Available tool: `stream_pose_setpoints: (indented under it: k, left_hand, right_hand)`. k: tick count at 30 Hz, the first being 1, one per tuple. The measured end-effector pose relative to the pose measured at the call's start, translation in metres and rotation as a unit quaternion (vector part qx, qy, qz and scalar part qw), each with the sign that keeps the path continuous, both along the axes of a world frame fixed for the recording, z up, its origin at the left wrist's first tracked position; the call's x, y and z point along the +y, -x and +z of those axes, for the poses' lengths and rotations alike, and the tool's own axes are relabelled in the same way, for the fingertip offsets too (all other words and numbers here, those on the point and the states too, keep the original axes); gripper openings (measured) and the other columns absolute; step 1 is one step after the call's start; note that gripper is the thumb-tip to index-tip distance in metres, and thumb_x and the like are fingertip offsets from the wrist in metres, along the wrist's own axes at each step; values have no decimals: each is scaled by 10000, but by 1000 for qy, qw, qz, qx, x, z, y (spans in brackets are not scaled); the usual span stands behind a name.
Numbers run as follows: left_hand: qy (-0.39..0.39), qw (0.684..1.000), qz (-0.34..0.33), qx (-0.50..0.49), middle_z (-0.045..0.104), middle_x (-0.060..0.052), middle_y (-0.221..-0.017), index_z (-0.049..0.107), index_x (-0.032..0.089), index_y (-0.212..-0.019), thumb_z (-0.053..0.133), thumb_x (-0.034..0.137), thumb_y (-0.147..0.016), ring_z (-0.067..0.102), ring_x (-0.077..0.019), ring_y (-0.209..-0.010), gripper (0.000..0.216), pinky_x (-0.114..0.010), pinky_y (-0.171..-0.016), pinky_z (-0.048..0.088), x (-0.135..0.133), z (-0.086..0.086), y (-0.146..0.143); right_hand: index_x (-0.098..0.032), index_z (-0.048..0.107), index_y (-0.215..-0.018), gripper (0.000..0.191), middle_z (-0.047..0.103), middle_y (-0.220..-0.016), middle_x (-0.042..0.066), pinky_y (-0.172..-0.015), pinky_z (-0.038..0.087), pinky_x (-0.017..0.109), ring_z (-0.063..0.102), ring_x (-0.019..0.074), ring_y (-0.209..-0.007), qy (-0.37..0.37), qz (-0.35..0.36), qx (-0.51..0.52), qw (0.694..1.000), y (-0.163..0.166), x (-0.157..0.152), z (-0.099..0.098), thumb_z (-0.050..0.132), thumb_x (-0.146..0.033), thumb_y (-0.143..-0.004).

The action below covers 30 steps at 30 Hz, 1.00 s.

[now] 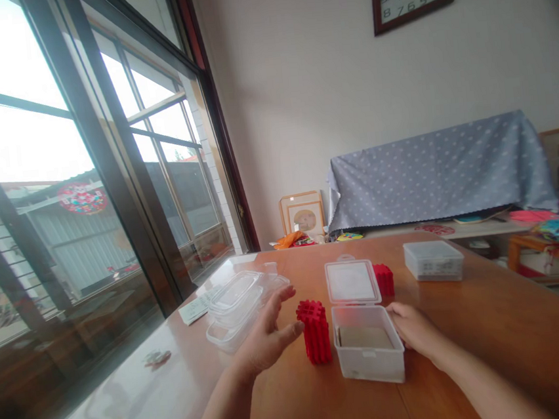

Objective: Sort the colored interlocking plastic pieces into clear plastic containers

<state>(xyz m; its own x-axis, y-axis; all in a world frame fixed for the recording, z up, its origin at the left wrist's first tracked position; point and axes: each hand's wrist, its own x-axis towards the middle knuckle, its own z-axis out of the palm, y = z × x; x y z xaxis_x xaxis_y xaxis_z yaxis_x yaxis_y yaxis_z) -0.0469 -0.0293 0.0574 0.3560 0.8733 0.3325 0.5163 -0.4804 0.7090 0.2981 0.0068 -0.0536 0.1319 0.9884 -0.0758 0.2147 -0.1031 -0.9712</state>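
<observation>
A clear plastic box with its hinged lid folded back stands on the table. Something flat and brownish lies inside it. My right hand is at the box's right side, thumb and fingers closed at its rear corner; part of the fingers is hidden. To the left of the box, a red block of interlocking ridged pieces stands upright. My left hand is just left of that block, thumb and fingers apart, with nothing held. A second red block is partly hidden behind the raised lid.
Several clear plastic containers and lids lie left of my left hand, beside a printed paper. A closed clear box stands at the back right of the wooden table. A small crumpled item lies far left.
</observation>
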Motion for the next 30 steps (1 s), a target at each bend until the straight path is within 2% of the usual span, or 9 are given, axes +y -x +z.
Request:
stream_pose_setpoints:
  k: [8,13,21,30]
  left_hand:
    - [-27,996,-29,85,536,-59,-1500,516,313,-1433,712,334,-851,468,-264,-1399,614,-420,-1187,371,8,24,-4]
    - [-34,992,-44,117,572,-58,-1448,568,303,-1388,736,298,-804,515,-272,-1344,608,-405,-1160,404,12,33,-12]
    - [-35,991,-48,124,641,-56,-1330,631,299,-1296,762,264,-764,575,-277,-1242,549,-393,-1094,452,18,33,-18]
    - [-27,995,-54,81,624,-60,-1337,597,288,-1296,772,261,-776,568,-259,-1231,549,-377,-1070,455,21,32,-17]
  right_hand:
    - [-201,609,-784,332,527,-495,-41,-424,285,227,470,115,-411,-2,5,-9,1000,0,4,-5,574,-528,-830]
    - [-206,593,-769,357,515,-484,-42,-429,273,228,458,113,-400,-6,2,1,1000,1,6,-8,569,-557,-831]
    - [-206,591,-752,344,494,-474,-49,-422,269,230,441,110,-404,-14,7,11,1000,0,5,-7,565,-538,-838]
    - [-204,594,-758,294,474,-470,-58,-418,261,224,428,105,-414,-3,7,22,1000,1,3,-4,574,-486,-839]
